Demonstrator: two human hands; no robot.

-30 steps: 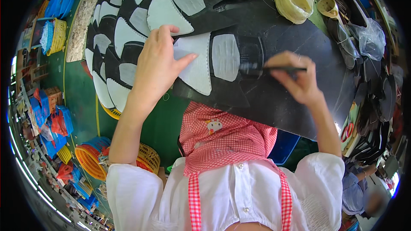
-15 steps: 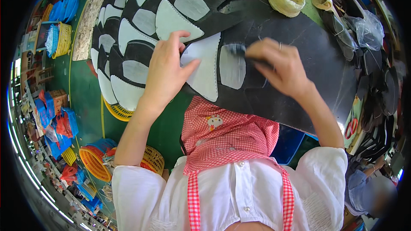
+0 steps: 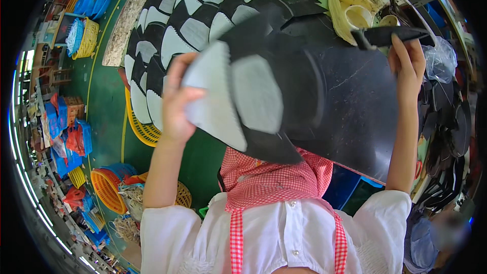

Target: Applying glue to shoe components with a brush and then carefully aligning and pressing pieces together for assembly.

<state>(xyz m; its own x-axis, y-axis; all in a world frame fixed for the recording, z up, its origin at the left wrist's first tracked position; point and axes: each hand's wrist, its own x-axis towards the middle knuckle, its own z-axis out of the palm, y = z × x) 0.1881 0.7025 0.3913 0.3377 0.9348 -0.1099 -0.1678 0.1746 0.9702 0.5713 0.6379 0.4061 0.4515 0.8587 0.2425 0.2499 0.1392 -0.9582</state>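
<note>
Left grip (image 3: 178, 102) — curved, white-patched panel (image 3: 257, 94)

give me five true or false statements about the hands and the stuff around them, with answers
1. The left hand holds a black piece with pale patches. True.
2. The right hand is empty. False: it holds a dark tool.
3. Similar pieces overlap one another beyond the left hand. True.
4. The orange basket is on the person's right. False: it is on the left.
5. The apron is red-and-white checked. True.
</note>
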